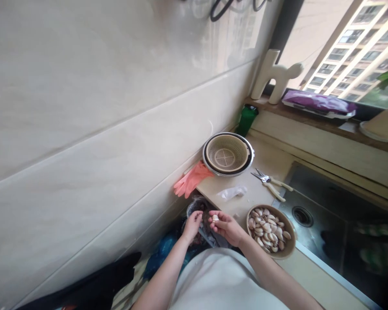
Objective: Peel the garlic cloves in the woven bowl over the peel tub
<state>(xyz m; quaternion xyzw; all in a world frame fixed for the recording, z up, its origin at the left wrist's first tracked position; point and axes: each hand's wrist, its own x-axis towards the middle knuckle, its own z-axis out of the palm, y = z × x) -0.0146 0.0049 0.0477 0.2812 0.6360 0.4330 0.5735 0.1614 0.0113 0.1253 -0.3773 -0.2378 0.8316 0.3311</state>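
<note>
Between the thumb and fingers of my right hand is a pale garlic clove. My left hand is a short way to its left, its fingertips pinched together; whatever they hold, if anything, is too small to make out. Both hands are above a lined bin, partly hidden by them, with scraps inside. To the right of my right hand, a tan bowl full of garlic cloves stands on the counter beside the sink.
Open kitchen scissors lie by the sink. Behind are a crumpled plastic bag, a strainer basket in a larger bowl, pink rubber gloves over the counter edge and a green container. The tiled wall closes the left side.
</note>
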